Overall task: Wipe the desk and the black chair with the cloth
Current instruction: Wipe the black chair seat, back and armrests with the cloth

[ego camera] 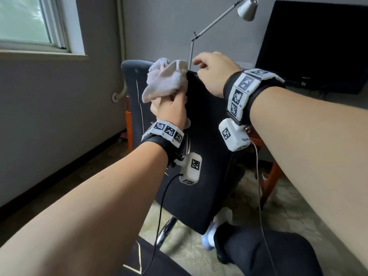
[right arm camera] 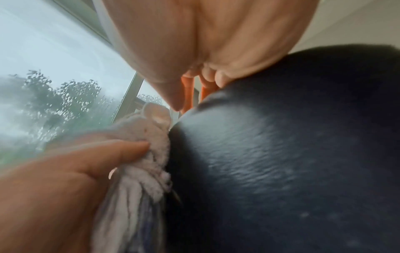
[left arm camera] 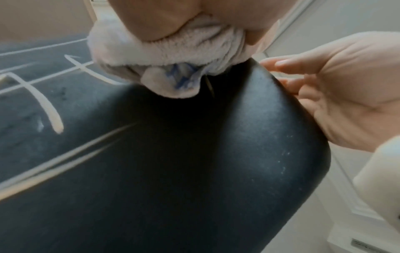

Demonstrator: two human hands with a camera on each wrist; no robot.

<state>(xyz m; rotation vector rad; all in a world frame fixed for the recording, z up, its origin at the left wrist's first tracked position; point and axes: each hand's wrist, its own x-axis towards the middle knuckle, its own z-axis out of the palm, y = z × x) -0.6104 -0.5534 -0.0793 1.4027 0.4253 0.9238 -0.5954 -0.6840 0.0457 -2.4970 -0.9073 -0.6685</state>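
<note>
The black chair (ego camera: 209, 146) stands with its back towards me, in the middle of the head view. My left hand (ego camera: 169, 108) grips a bunched white cloth (ego camera: 167, 82) and presses it on the upper left corner of the chair back. The left wrist view shows the cloth (left arm camera: 164, 51) squeezed under the palm against the black leather (left arm camera: 194, 171). My right hand (ego camera: 215, 72) lies on the top edge of the chair back with its fingers curled over it. The desk (ego camera: 328, 96) lies to the right, behind my right wrist.
A dark monitor (ego camera: 318, 46) and a silver arm lamp (ego camera: 247, 8) stand on the desk. A grey-blue chair (ego camera: 135, 96) is behind the black one, near the wall and window (ego camera: 25, 20). My slippered foot (ego camera: 211, 236) is by the chair's chrome base.
</note>
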